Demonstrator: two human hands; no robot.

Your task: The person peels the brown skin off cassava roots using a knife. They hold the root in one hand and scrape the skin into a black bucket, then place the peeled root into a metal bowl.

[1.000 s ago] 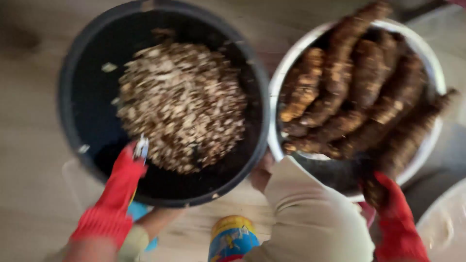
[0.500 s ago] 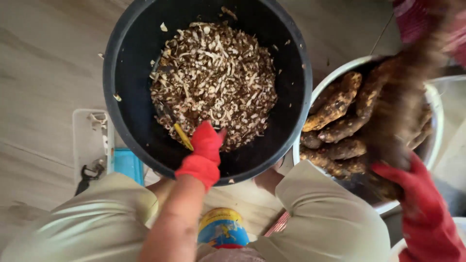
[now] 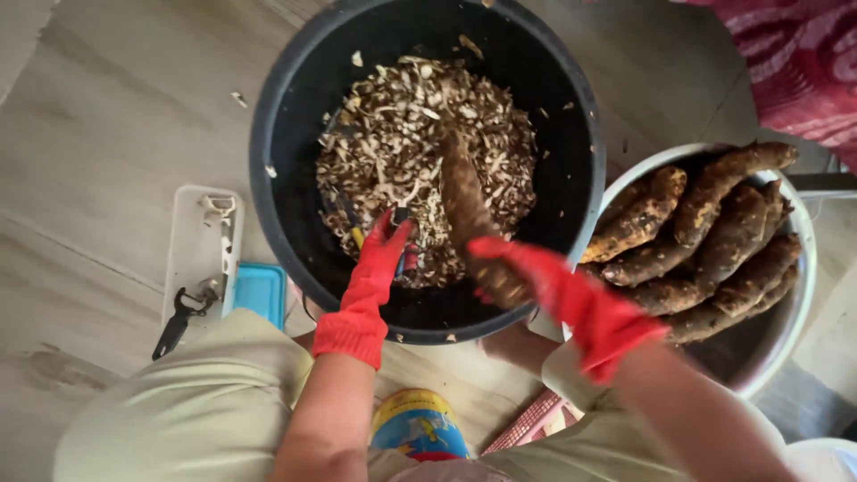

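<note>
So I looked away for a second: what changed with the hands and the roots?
The right hand lifted one brown root out of the metal bowl and now holds it over the black tub of peelings. The left hand stayed over the tub with its peeler. Tub and bowl stayed put.

White tray (image 3: 192, 250), blue lid (image 3: 261, 290)

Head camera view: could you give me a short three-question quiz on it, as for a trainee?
1. True or false: the right hand holds a brown root over the black tub of peelings.
2. Where do the other unpeeled roots lie? A) in the white basin B) on the floor C) in the blue box
3. What colour are the gloves on both hands?

Key:
1. True.
2. A.
3. Red; the left hand grips a small tool, apparently a peeler.
</note>
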